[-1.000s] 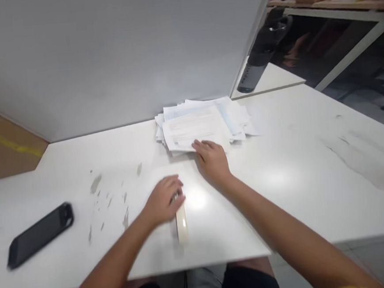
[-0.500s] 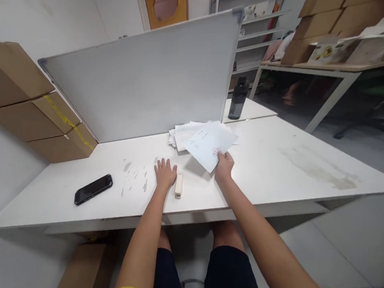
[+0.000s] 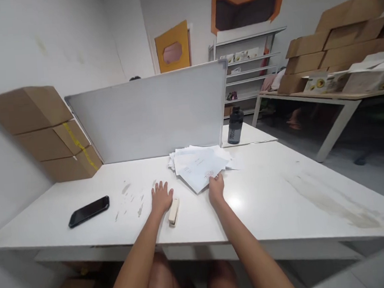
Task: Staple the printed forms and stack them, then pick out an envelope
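My right hand point(image 3: 216, 188) grips the near corner of a white printed sheet point(image 3: 199, 170), held just above the white table point(image 3: 269, 200) and in front of a loose pile of papers point(image 3: 182, 156). My left hand point(image 3: 161, 197) lies flat on the table, fingers spread, holding nothing. A cream stapler point(image 3: 174, 211) lies right beside my left hand, touching its right edge.
A black phone point(image 3: 88, 211) lies on the table at left. A grey divider board point(image 3: 149, 114) stands behind the papers, with a dark bottle point(image 3: 235, 125) at its right end. Cardboard boxes point(image 3: 50, 139) are stacked at left; a second table with boxes point(image 3: 340, 43) stands at right.
My right hand took a sheet off the pile, lifted it, then lowered it toward the table. My left hand moved off the stapler and flattened beside it. My head pulled back.
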A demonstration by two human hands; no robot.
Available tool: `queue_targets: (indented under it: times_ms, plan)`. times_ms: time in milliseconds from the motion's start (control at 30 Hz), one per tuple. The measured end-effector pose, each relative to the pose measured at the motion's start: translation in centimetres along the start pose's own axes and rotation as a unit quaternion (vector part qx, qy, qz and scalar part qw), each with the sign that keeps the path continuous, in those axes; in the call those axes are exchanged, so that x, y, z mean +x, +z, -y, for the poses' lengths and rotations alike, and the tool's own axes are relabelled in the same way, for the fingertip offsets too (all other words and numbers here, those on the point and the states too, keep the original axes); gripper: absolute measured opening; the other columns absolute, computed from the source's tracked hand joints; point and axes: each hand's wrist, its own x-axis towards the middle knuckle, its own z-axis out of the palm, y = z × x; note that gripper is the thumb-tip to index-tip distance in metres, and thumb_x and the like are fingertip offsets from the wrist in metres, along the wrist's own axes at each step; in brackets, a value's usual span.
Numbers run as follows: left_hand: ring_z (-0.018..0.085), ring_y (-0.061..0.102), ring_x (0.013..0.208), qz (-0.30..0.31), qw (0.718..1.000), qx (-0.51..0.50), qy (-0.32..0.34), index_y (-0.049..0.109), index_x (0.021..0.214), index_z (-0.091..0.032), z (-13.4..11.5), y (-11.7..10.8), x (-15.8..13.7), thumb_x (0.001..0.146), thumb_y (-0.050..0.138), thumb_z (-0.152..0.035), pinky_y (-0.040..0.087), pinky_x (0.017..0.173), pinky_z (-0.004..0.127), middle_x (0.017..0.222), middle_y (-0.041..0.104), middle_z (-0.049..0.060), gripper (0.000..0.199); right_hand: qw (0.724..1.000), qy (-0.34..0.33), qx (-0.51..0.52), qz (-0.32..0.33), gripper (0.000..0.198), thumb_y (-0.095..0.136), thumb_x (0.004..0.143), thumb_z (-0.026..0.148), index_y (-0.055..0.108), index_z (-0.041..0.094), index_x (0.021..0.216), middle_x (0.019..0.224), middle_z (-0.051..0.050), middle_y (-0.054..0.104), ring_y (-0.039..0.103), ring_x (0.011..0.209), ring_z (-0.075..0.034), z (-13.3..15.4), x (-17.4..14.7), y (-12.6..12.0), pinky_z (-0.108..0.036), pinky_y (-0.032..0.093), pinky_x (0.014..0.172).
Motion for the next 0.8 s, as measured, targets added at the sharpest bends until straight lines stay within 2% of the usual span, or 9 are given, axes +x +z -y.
queue_targets:
  times_ms: [233,500,667,800]
  plan:
    - [0.027,0.013,0.146,0.002,1.000,0.016,-0.002,0.029,0.148,-0.023,0.0,-0.3,0.6,0.095,0.018,-0.050,0.013,0.116,0.049,0.158,0.022,0.008,0.061,0.999,0.029,0.015,0.009,0.043,0.053,0.062,0.024,0.057,0.021,0.105,0.080,0.002,0.062,0.056,0.077,-0.018,-0.4,2.4,0.7,-0.031,0.045,0.074]
    - [0.028,0.015,0.146,0.013,1.000,-0.003,0.005,0.033,0.146,-0.017,-1.1,-3.1,-1.0,0.094,0.021,-0.050,0.014,0.116,0.046,0.157,0.025,0.010,0.063,0.998,0.047,0.028,0.038,0.040,0.052,0.063,0.029,0.052,0.021,0.102,0.084,0.000,0.062,0.057,0.074,-0.016,1.5,1.1,1.0,-0.028,0.048,0.066]
    - [0.030,0.015,0.146,0.014,1.000,-0.022,0.012,0.031,0.147,-0.015,-1.0,-2.3,-0.9,0.094,0.022,-0.050,0.012,0.116,0.049,0.157,0.023,0.012,0.064,0.998,0.039,-0.012,0.057,0.044,0.051,0.064,0.031,0.051,0.020,0.107,0.089,-0.002,0.063,0.058,0.073,-0.016,1.5,1.2,1.0,-0.027,0.048,0.062]
    - [0.028,0.015,0.146,0.011,1.000,-0.014,0.012,0.032,0.147,-0.017,-0.8,-2.0,-0.8,0.094,0.022,-0.051,0.014,0.116,0.048,0.157,0.024,0.012,0.063,0.995,0.023,-0.039,0.087,0.042,0.053,0.065,0.033,0.052,0.021,0.105,0.083,0.000,0.063,0.056,0.067,-0.016,1.1,1.3,0.9,-0.028,0.048,0.059]
